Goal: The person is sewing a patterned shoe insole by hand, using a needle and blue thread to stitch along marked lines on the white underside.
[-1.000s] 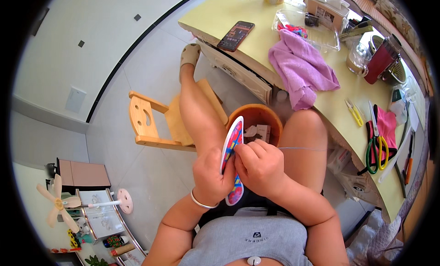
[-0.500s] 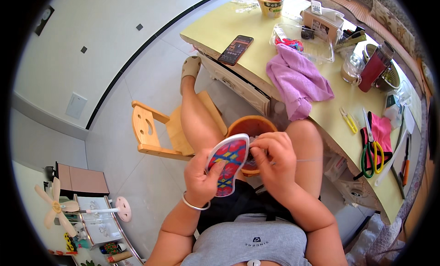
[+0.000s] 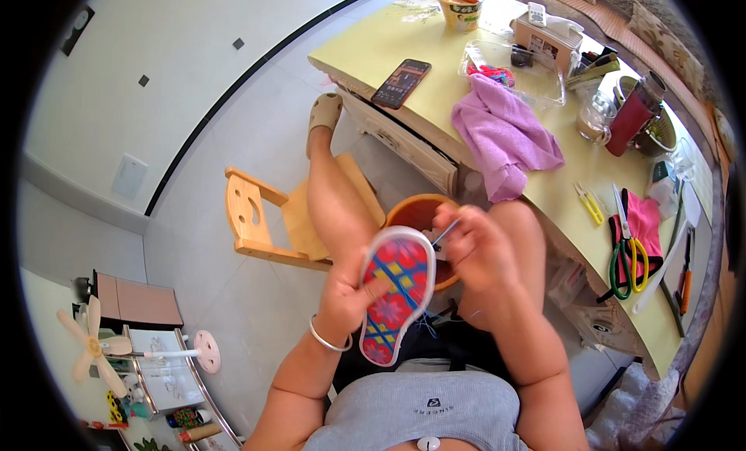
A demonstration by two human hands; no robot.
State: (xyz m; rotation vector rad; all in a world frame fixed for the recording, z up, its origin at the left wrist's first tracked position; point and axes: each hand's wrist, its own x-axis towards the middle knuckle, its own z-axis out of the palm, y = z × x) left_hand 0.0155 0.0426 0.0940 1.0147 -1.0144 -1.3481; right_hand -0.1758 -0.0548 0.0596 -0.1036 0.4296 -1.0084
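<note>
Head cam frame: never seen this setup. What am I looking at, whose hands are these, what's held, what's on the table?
There is no machine here. A person wears a wide fisheye camera on the head, looking down at their own lap, so straight edges bend near the rim and the forearms enter from the bottom.

The left hand holds a colourful embroidered shoe insole with a white edge. The right hand pinches what looks like a needle with thin thread beside the insole's top. An orange bowl sits on the lap behind it.

On the yellow table, at the right: a phone, a purple cloth, a clear plastic tray, green-and-yellow scissors and a dark red bottle. A small wooden chair stands on the floor.
</note>
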